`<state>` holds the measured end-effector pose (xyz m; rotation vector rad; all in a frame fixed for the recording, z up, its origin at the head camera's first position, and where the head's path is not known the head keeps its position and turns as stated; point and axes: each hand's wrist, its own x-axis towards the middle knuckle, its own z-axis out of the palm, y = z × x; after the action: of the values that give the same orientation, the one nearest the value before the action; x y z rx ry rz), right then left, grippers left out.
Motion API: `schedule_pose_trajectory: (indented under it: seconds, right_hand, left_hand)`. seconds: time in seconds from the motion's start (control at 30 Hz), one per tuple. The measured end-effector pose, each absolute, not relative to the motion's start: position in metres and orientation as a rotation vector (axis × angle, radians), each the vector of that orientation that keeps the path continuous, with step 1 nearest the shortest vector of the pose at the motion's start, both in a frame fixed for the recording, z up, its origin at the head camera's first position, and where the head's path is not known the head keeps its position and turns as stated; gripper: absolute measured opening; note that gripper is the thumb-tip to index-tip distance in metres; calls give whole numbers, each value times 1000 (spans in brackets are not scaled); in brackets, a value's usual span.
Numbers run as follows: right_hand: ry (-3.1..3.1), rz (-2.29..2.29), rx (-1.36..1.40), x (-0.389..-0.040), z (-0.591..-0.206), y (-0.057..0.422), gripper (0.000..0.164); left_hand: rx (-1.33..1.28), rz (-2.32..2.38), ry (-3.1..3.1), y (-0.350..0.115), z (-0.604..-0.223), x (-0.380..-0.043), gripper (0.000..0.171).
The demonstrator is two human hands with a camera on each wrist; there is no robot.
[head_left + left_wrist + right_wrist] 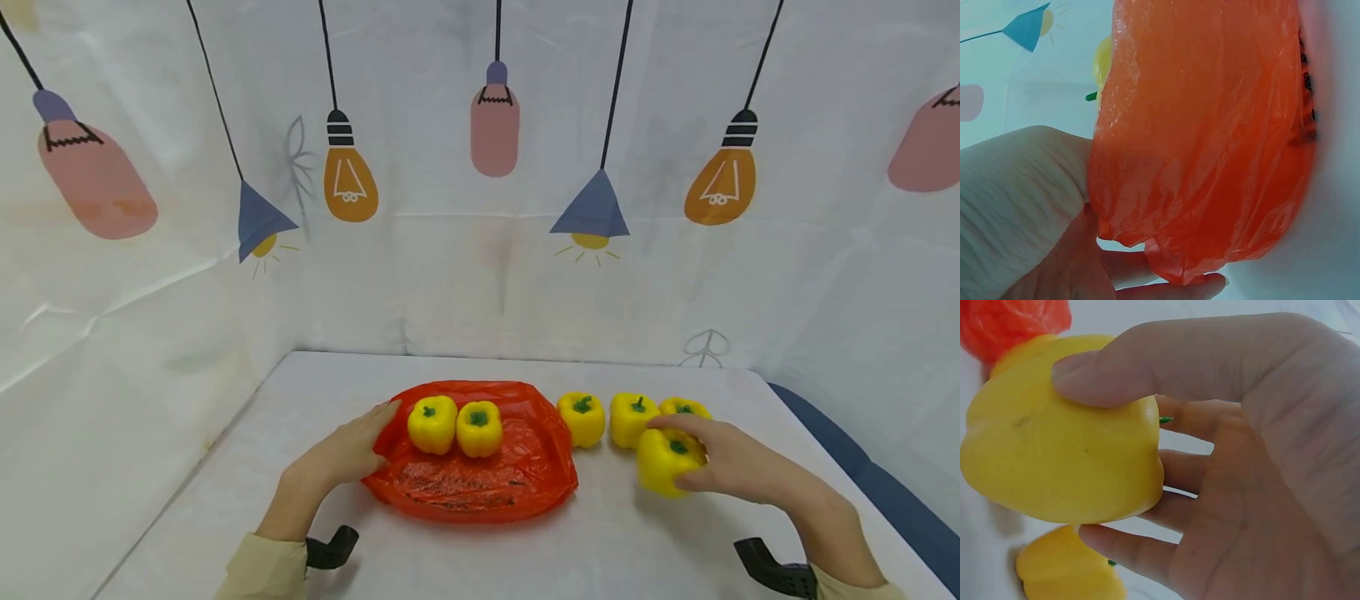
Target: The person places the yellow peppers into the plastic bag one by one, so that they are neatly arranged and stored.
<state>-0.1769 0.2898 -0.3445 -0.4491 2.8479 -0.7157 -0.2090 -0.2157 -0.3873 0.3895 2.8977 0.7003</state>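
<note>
My right hand (723,454) holds a yellow bell pepper (663,467), with the thumb on one side and the fingers on the other. In the right wrist view the held pepper (1066,437) has its green stem toward the palm. A red plastic bag (480,487) lies spread on the table, and two yellow bell peppers (432,425) rest side by side on it. My left hand (348,446) touches the bag's left edge, its visible fingers fairly straight. In the left wrist view the bag (1204,137) hides the thumb tip and parts of the fingers.
Right of the bag, three more yellow bell peppers (581,419) stand in a row, the rightmost partly behind the right hand. The white table (600,550) meets a wall sheet (435,275) printed with lamps. A dark blue surface (862,467) shows past the table's right edge.
</note>
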Motion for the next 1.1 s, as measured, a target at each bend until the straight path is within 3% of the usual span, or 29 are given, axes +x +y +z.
schedule_pose_trajectory:
  seconds: [0.67,1.1]
  right_hand:
    - [2870,-894,-697,-196,-318,227,64]
    - [2820,-947,-803,-223,-337,175,64]
  left_hand:
    - [435,763,2891,-222,-384,-208,80]
    - [468,828,2867,-221,-381,-210,81]
